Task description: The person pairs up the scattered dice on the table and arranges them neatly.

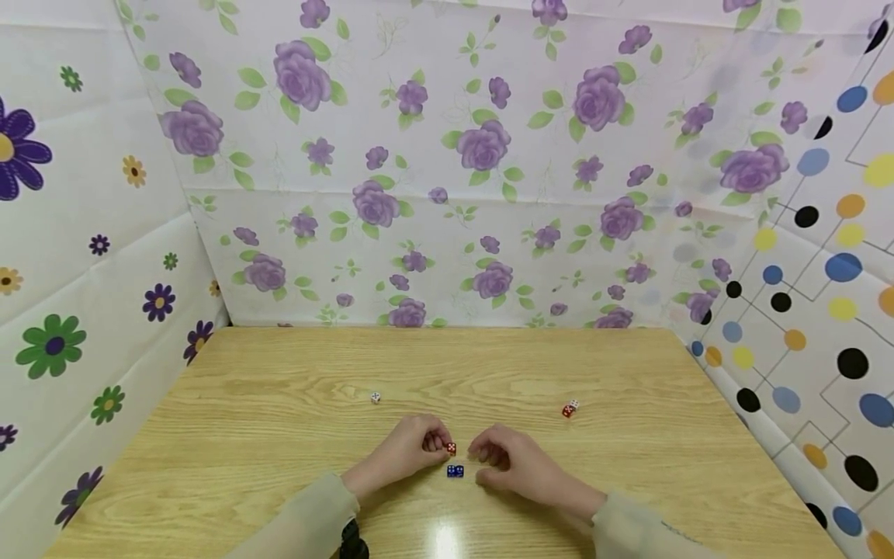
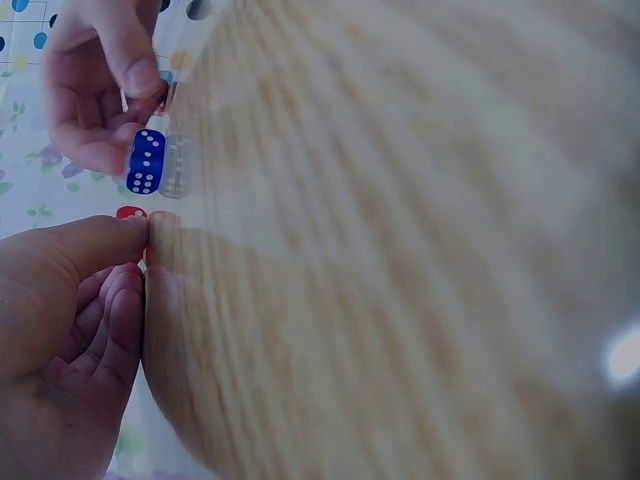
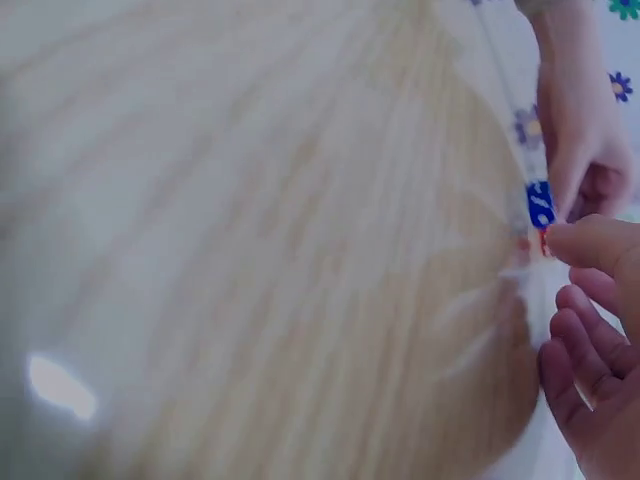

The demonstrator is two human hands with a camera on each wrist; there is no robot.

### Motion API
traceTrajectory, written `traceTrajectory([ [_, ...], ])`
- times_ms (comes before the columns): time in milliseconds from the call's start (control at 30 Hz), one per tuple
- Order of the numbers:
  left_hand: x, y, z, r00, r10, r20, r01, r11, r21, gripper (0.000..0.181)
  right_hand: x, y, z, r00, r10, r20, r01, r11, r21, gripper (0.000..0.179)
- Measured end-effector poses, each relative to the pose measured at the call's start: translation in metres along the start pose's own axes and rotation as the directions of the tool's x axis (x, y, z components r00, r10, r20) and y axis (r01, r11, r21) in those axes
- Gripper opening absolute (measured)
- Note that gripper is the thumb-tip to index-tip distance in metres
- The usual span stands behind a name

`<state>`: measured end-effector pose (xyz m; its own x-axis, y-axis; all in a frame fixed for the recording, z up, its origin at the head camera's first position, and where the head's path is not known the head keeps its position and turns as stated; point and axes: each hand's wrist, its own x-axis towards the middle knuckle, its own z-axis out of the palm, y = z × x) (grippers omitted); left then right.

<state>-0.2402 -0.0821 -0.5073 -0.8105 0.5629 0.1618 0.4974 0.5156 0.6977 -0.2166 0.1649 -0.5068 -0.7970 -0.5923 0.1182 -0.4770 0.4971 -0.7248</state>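
Near the front middle of the table, my left hand [image 1: 412, 449] pinches a red die [image 1: 451, 449] with white dots at its fingertips. Just in front of that die, two blue dice [image 1: 455, 471] sit side by side, touching. To the right, my right hand [image 1: 520, 468] has its fingers loosely bent, and no die shows in its grasp. In the left wrist view the left thumb covers part of the red die [image 2: 131, 212], close to the blue dice [image 2: 146, 162]. From the right wrist, the right thumb partly hides the red die [image 3: 546, 241].
A white die [image 1: 375, 397] lies farther back on the left of the wooden table [image 1: 279, 365]. Back right, another red die [image 1: 568, 411] touches a white die [image 1: 575, 404]. A flowered cloth [image 1: 433, 178] hangs behind the table, with patterned cloths at both sides.
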Motion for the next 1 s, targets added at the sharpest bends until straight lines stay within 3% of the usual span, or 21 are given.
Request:
traceTrajectory([
  [233,0.000,-0.001,0.001,1.000,0.005,0.004,-0.005,1.000,0.006,0.008,-0.007,0.014,-0.026,0.986,0.013,-0.165,-0.035,0.990,-0.137,0.028],
  [367,0.000,-0.001,0.001,1.000,0.004,0.003,-0.004,1.000,0.008,0.008,-0.012,0.029,-0.043,0.963,0.021,-0.269,-0.081,0.974,-0.212,0.026],
  [533,0.000,-0.002,0.001,1.000,0.010,-0.002,-0.010,1.000,0.020,0.008,-0.021,0.050,-0.063,0.928,0.094,-0.361,-0.201,0.941,-0.273,0.025],
  [700,-0.001,-0.002,0.002,1.000,0.012,0.001,-0.012,1.000,0.027,0.008,-0.028,0.061,-0.074,0.904,0.154,-0.399,-0.283,0.914,-0.289,0.022],
  [1000,-0.001,-0.001,0.001,1.000,0.005,-0.002,-0.005,1.000,0.021,0.009,-0.036,0.069,-0.085,0.891,0.175,-0.418,-0.332,0.880,-0.339,0.021],
])
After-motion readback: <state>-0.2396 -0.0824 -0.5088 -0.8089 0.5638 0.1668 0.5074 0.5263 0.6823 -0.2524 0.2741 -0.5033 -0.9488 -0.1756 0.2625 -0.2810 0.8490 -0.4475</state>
